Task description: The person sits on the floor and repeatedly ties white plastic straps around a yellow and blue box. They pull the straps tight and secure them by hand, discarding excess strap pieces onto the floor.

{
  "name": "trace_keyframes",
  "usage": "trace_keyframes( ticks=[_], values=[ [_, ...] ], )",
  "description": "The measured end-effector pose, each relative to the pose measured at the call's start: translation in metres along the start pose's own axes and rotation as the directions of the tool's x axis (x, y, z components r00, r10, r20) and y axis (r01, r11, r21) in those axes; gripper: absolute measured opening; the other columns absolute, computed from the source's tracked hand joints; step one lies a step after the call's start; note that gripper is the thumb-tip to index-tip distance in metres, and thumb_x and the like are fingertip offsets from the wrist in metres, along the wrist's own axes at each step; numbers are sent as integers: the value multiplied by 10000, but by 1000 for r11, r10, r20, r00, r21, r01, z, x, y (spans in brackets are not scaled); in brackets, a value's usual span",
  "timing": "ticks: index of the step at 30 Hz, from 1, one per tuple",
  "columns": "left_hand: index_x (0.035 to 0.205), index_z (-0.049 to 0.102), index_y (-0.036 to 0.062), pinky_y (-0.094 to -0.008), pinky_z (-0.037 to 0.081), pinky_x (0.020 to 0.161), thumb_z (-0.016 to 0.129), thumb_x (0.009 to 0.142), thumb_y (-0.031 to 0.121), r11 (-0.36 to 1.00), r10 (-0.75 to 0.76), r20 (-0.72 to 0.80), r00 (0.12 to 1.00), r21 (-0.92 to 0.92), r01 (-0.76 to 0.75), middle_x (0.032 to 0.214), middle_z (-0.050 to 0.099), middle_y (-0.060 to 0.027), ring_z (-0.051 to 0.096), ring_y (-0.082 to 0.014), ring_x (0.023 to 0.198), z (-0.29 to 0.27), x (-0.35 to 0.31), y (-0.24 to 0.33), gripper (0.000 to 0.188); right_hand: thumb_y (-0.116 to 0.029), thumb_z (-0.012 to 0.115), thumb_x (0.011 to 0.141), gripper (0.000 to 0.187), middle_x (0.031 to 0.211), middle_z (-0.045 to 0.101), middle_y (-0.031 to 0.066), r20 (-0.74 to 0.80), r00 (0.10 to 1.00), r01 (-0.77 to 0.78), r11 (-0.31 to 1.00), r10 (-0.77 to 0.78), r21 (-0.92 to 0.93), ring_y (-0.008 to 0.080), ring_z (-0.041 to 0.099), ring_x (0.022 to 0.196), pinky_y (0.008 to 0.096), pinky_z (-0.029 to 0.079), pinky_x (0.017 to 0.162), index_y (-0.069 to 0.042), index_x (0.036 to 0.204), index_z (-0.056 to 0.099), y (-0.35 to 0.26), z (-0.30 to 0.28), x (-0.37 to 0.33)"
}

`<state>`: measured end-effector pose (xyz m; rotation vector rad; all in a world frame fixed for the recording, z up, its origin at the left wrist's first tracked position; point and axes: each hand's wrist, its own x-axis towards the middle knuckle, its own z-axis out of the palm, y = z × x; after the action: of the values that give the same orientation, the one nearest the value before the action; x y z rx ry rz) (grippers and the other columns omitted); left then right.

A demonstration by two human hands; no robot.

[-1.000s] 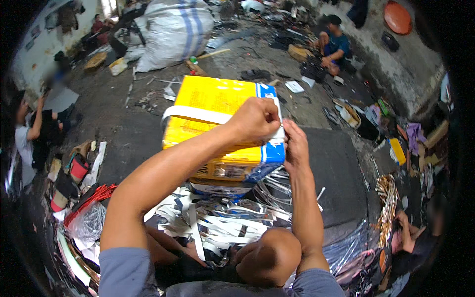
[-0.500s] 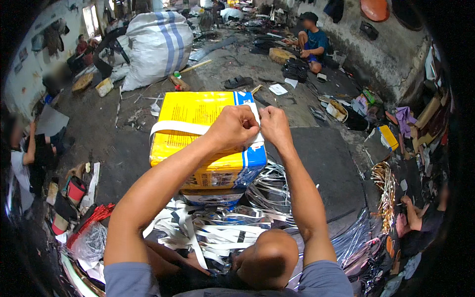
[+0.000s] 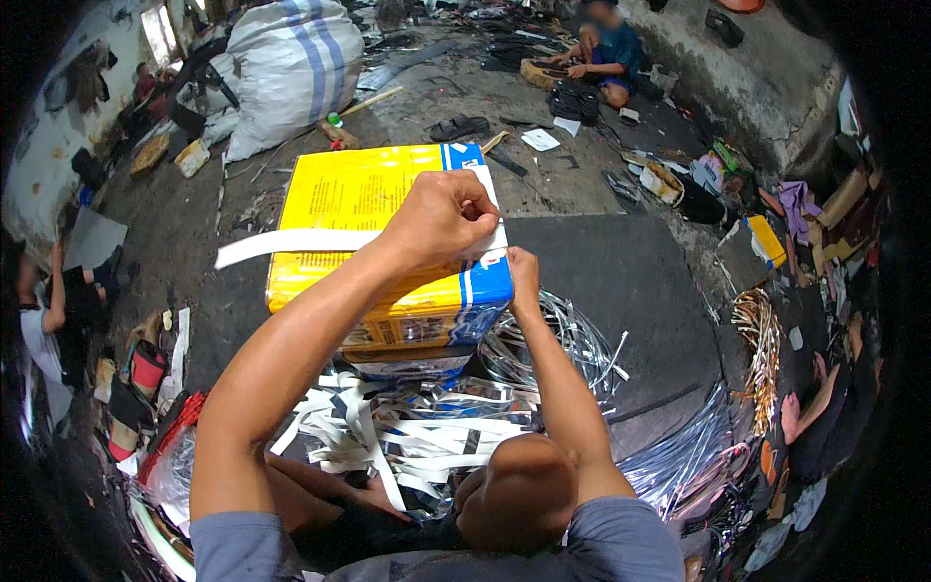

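Note:
A yellow and blue box (image 3: 339, 189) stands in front of me. Across its top lies a white strip (image 3: 291, 244), its loose end sticking out past the left side. My left hand (image 3: 444, 221) is closed in a pinch on this strip near the box's right edge. Against the right side of the box, just below that edge, my right hand (image 3: 525, 279) is closed; what its fingers hold is hidden. Many loose white strips (image 3: 436, 441) lie in a heap between the box and my knees.
Coiled silver strips (image 3: 543, 339) lie right of the box on a dark mat (image 3: 640, 291). A bundle of gold strips (image 3: 756, 335) is farther right. A big white sack (image 3: 286, 87) stands at the back left. Another person (image 3: 609, 58) sits at the back right; others sit at both sides.
My right hand has gone from the box's top edge down its right side. The strip's left end, curled over the box before, now stretches out to the left. My view has tilted down.

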<state>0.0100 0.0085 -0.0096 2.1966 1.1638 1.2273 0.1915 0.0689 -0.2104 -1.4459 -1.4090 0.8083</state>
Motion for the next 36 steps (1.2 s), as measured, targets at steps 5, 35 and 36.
trace_keyframes(
  ticks=[5, 35, 36],
  values=[
    [846, 781, 13, -301, 559, 647, 774, 815, 74, 1000, -8, 9, 1000, 24, 7, 817, 738, -95, 691, -163, 703, -2, 0, 1, 69, -208, 577, 910, 326, 821, 705, 298, 48, 999, 20, 965, -8, -260, 452, 703, 818, 524, 514, 795, 73, 832, 721, 38, 3, -6],
    [909, 775, 2, -311, 561, 712, 736, 855, 1, 998, 42, 162, 986, 43, -50, 876, 711, -95, 688, -180, 771, -9, -2, 9, 68, -192, 681, 867, 291, 1200, 714, 238, -151, 823, -513, 603, 547, -611, 426, 698, 1111, 515, 561, 968, -8, 1084, 741, 207, -32, -91],
    [936, 775, 8, -317, 562, 713, 734, 854, 2, 990, 118, 186, 976, 53, -129, 892, 708, -98, 689, -196, 776, -12, -2, 9, 92, -184, 669, 875, 284, 1206, 714, 236, -161, 829, -507, 599, 535, -619, 427, 696, 1115, 517, 560, 970, -7, 1085, 740, 207, -32, -92]
  ],
)
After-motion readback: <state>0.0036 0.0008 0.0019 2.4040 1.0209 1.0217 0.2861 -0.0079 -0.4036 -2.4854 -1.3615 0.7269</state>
